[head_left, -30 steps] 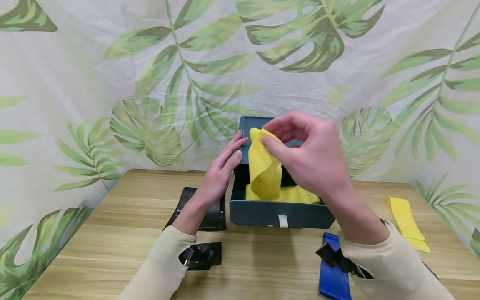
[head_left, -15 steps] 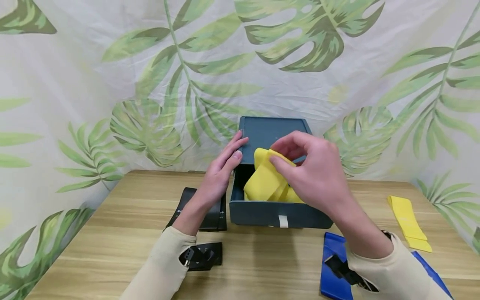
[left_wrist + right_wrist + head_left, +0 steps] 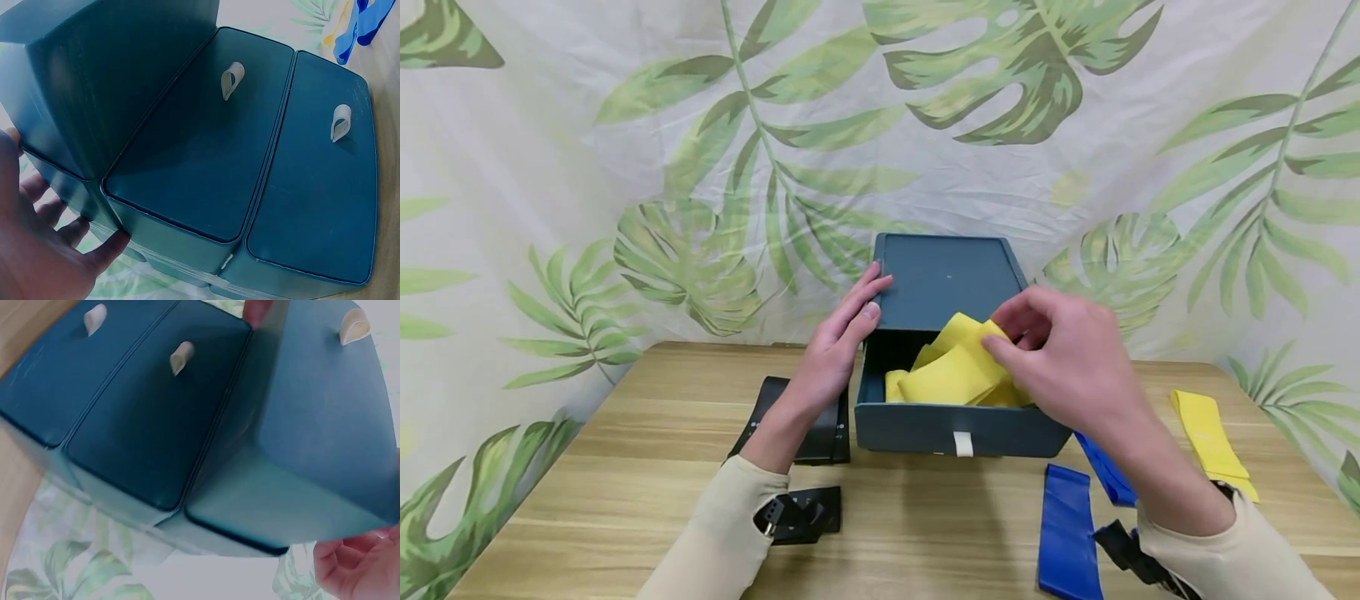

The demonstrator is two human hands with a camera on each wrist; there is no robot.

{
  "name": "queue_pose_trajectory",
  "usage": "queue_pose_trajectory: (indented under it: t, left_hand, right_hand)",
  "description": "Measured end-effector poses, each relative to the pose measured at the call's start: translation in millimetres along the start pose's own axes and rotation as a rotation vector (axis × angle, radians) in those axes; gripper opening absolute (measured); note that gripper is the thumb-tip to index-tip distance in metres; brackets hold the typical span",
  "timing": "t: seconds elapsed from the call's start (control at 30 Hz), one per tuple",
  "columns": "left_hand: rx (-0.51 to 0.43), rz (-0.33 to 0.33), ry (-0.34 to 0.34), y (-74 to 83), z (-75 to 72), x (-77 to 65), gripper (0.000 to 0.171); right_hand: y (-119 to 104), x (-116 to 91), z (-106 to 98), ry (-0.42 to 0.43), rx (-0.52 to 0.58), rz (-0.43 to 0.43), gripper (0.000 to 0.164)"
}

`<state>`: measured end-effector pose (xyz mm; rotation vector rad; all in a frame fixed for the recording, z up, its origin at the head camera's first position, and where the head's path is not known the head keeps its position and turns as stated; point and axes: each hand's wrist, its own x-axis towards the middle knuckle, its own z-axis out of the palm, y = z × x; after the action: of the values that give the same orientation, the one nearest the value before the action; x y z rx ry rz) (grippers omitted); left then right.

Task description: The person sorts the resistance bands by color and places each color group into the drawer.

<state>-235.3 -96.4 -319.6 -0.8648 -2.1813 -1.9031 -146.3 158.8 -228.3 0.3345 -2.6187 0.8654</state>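
Observation:
A dark teal drawer unit (image 3: 943, 279) stands at the table's back, its top drawer (image 3: 902, 429) pulled out. Inside that drawer lie yellow resistance bands (image 3: 951, 377), bunched and folded. My right hand (image 3: 1071, 354) pinches the upper right part of this yellow bundle between thumb and fingers, just above the drawer's right side. Against the unit's left side rests my left hand (image 3: 831, 354), fingers extended; in the left wrist view, the left fingers (image 3: 75, 231) spread along the unit's side. The right wrist view shows only part of the right hand (image 3: 365, 565), behind the open drawer.
Black bands (image 3: 831, 433) lie left of the unit, with another black piece (image 3: 820, 508) nearer me. To the right are blue bands (image 3: 1066, 529) and a folded yellow band (image 3: 1210, 437). Two lower drawers (image 3: 197, 144) are closed, with pale pull tabs. A leaf-patterned cloth hangs behind.
My right hand has lowered the yellow band from above the drawer into it and shifted right, spreading the band across. The left hand has stayed on the unit's side.

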Motion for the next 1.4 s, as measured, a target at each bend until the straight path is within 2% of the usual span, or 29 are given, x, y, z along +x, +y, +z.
queue_pose_trajectory:
  t: [0.27, 0.7, 0.93, 1.2, 1.4]
  left_hand:
    - [0.001, -0.003, -0.003, -0.2, -0.1, -0.1, 0.049]
    - [-0.004, -0.006, -0.004, 0.8, 0.1, -0.2, 0.049]
    - [-0.004, -0.007, -0.006, 1.0, 0.4, -0.2, 0.049]
    - [0.003, -0.001, -0.002, 1.3, 0.5, -0.8, 0.049]
    - [0.0, -0.009, -0.004, 2.2, -0.4, -1.1, 0.05]
  right_hand:
    - [12, -6, -6, -0.038, -0.092, 0.039, 0.019]
    - [20, -10, -9, -0.07, -0.172, 0.063, 0.019]
    - [28, -10, -9, -0.068, -0.188, 0.073, 0.026]
    - [43, -10, -15, -0.052, -0.059, 0.126, 0.032]
    - [65, -12, -24, 0.001, 0.07, 0.105, 0.027]
